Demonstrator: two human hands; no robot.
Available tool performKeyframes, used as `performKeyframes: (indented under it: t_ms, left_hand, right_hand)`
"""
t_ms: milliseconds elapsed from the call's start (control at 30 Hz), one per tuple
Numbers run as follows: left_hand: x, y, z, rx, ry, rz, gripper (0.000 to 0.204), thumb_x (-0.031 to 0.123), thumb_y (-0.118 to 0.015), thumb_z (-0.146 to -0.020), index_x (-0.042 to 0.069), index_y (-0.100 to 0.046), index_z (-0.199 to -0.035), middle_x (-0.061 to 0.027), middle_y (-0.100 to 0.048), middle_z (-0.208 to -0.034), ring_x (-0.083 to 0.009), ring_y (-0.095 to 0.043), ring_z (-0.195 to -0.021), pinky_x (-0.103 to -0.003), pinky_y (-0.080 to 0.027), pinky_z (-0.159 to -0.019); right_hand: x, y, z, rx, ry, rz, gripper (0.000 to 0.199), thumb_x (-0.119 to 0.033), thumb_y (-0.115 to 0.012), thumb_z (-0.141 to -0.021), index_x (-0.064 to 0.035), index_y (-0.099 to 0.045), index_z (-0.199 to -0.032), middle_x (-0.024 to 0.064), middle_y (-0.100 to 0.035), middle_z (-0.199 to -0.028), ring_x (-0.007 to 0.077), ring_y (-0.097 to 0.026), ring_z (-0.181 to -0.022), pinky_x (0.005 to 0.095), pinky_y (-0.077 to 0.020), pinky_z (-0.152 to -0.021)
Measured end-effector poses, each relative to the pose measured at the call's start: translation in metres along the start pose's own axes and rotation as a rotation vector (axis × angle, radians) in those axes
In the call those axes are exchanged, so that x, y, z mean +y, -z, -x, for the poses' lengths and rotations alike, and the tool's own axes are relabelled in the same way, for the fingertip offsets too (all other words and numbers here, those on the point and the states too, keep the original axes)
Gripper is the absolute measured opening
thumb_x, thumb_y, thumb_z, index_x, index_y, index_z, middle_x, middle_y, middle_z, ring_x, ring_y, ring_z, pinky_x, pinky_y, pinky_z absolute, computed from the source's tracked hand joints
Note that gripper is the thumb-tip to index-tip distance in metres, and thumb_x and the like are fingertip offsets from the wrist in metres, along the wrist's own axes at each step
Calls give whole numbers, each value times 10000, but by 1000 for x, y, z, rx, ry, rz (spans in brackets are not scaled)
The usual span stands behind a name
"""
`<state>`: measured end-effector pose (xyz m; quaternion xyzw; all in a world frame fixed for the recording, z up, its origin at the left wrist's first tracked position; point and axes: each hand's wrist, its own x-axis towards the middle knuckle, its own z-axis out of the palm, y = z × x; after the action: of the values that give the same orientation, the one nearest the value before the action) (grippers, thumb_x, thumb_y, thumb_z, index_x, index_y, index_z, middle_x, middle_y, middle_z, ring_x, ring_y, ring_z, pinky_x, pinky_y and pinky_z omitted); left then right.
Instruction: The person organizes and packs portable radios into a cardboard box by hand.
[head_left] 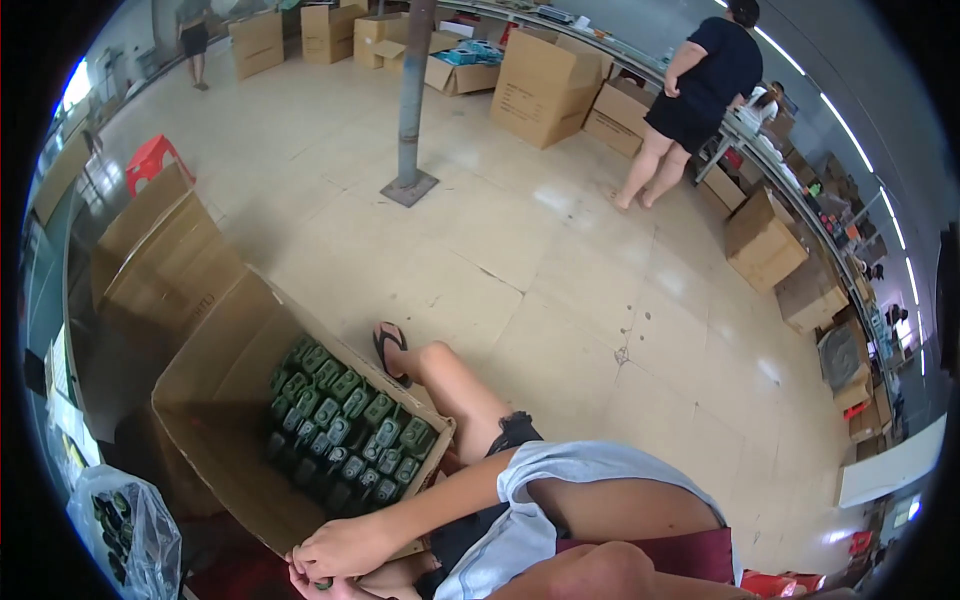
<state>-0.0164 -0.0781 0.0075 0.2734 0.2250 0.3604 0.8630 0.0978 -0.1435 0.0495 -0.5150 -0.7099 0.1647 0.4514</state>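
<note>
My right hand (345,547) is at the lower left, beside the near rim of a big open cardboard box (215,390). Its fingers are curled and closed, and whatever is between the fingertips is hidden. Just below it, against it, is my left hand (345,588), partly cut off by the lower edge. It is closed on a small dark green piece (323,583), of which only a bit shows. Inside the box stand several rows of dark green blocky plastic pieces (340,430), many with a paler rounded end facing up.
Left of the box is a clear plastic bag (150,540) of small dark parts. A red stool (158,160) stands at the far left. A grey post (410,120) rises from the floor. Cardboard boxes (545,85) line long worktables, where a person in dark clothes (715,70) stands.
</note>
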Motion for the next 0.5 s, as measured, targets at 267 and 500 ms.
performKeyframes:
  t_ms: [267,500]
  left_hand:
    - [3,-27,49,173,-473,-1003,372,90,-599,-761,-55,-517,-1094,-144,-594,-1030,-224,-574,-924,-312,-442,-826]
    - [9,-32,52,83,-440,-1085,351,45,-596,-702,-21,-529,-1040,-123,-591,-1000,-207,-566,-899,-296,-435,-779]
  right_hand:
    - [-24,0,17,57,-20,255,127,-119,-535,-758,3,-567,-748,107,-562,-866,233,-562,-848,322,-505,-656]
    - [-21,-7,19,258,146,249,141,-141,-579,-695,-36,-581,-790,74,-577,-853,222,-548,-816,331,-474,-714]
